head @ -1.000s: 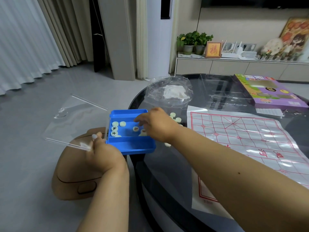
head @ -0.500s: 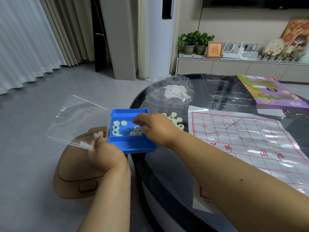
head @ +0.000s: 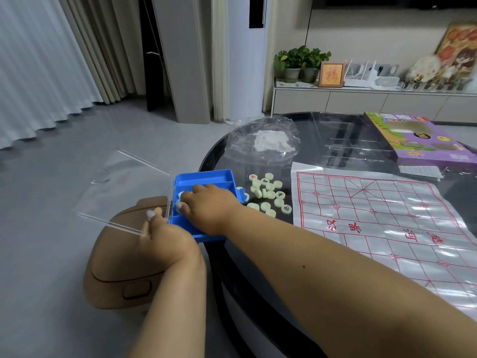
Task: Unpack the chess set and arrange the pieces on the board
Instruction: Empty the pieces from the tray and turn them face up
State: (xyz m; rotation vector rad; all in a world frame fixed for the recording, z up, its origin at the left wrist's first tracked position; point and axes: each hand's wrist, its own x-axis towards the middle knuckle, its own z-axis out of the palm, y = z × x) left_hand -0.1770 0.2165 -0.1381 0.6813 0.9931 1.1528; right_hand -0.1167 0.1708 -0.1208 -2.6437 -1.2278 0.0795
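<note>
Lid: clear plastic lid (head: 124,187) of the case, swung wide over the floor on my far left, so the tray lies exposed.
Left hand: my left hand (head: 165,239) pinches the lid's near corner, thumb up along its edge; I judge this steadies the case while it overhangs the table.
Stool: rounded tan stool (head: 121,257) on the floor beneath that hand.
Tray: shallow blue plastic tray (head: 204,177) with dividers, perched on the rim of the round black glass table (head: 258,293), partly off the edge.
Right hand: my right hand (head: 206,202) reaches into the tray, fingers curled onto pale round pieces at its left end; whether they pinch a piece or only rake it, I cannot tell.
Loose pieces: heap of pale green disc chess pieces (head: 268,192) with red or black characters, on the glass just right of the tray, apart from the board, likely tipped there for sorting.
Bag: crumpled clear plastic bag (head: 265,143) behind the heap.
Board: glossy white sheet board with red grid lines (head: 387,223), flat on the table, carrying no pieces I can see.
Box: purple and green game box (head: 423,140) at the far right edge.
</note>
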